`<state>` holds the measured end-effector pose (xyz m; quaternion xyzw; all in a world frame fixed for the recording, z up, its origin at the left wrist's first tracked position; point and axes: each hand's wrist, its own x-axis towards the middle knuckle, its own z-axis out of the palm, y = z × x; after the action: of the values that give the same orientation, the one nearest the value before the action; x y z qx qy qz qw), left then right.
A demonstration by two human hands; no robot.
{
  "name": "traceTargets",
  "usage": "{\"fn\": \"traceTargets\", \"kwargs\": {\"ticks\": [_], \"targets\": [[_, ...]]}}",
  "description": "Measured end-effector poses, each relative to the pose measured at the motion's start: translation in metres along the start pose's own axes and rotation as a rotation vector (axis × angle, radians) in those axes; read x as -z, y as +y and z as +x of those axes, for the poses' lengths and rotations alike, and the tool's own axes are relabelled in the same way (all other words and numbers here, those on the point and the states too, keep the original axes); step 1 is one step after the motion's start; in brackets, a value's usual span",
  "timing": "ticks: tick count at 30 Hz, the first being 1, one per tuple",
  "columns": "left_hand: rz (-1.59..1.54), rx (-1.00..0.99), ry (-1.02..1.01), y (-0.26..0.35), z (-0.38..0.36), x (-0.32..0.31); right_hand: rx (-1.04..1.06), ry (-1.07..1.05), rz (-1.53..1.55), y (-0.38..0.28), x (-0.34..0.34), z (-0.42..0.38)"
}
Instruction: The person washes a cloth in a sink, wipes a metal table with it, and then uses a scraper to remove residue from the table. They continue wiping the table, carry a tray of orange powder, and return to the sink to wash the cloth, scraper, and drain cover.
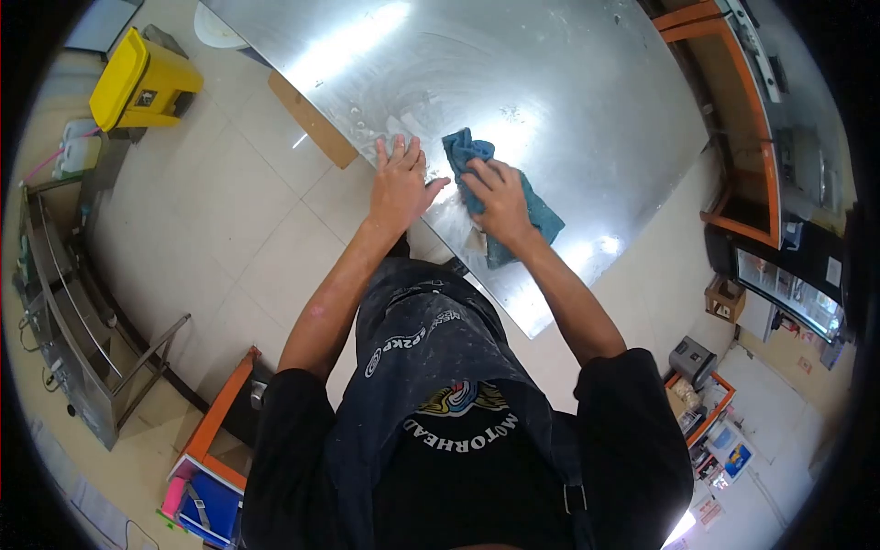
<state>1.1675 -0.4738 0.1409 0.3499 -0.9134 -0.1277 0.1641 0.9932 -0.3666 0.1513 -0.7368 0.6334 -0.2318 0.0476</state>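
A shiny metal table (587, 119) spreads out in front of me, with pale smears and wet-looking spots near its front left edge. My right hand (500, 197) grips a bunched blue-green cloth (541, 211) against the tabletop; part of the cloth trails out to the right and below the wrist. Left of it, my left hand (399, 188) lies palm down at the table's edge, fingers stretched and thumb out toward the cloth. A small pale beige piece (477, 241) shows beside the cloth, under my right wrist.
A yellow pedal bin (147, 82) stands on the tiled floor at the upper left. Brown cardboard (312, 119) shows below the table's left edge. Orange-framed cabinets (770, 137) line the right side, and a metal sink counter (69, 339) is at far left.
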Motion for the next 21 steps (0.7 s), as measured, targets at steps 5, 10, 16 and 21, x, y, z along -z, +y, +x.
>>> {"fn": "traceTargets", "kwargs": {"ticks": [5,10,16,21], "targets": [[0.029,0.035,0.068,0.022,0.007,-0.007,-0.185,0.023,-0.063,0.001,0.004,-0.003],[0.002,-0.086,0.009,0.012,0.020,-0.027,-0.600,0.323,-0.371,0.059,0.006,-0.053],[-0.004,-0.095,0.010,0.019,0.022,-0.023,-0.273,0.061,-0.158,0.024,0.016,-0.066],[0.018,-0.103,0.061,0.022,0.021,-0.023,-0.546,0.273,-0.287,0.008,0.000,-0.040]]}}
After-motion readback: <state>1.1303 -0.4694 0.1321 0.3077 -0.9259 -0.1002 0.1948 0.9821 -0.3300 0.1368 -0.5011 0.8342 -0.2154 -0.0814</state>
